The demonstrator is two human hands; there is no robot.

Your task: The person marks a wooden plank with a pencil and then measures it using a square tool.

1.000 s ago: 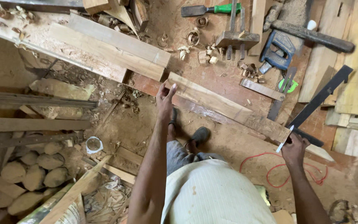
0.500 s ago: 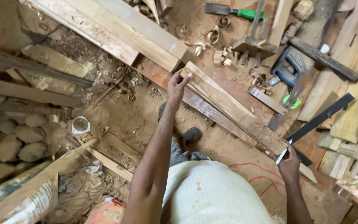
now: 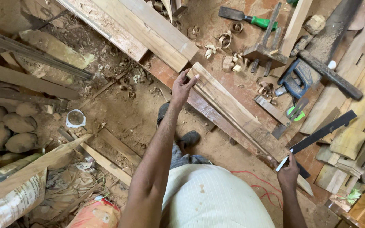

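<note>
My left hand (image 3: 183, 85) grips the far end of a long pale wooden plank (image 3: 229, 101) that runs diagonally across a reddish bench edge. My right hand (image 3: 288, 171) is at the plank's near end and holds a black metal square (image 3: 324, 131) by its light-coloured blade, the dark arm pointing up to the right. My arms reach out over my pale shirt at the bottom.
Thick planks (image 3: 148, 29) lie at the top. A green-handled chisel (image 3: 243, 17), a wooden plane (image 3: 267, 50), a blue tool (image 3: 300, 76), a dark mallet (image 3: 330, 76) and wood shavings sit on the bench. Logs (image 3: 1, 131), sacks and scrap boards fill the dirt floor at left.
The view has shifted down and left, so the bench and tools sit higher. Both hands keep their hold on the plank and the square.
</note>
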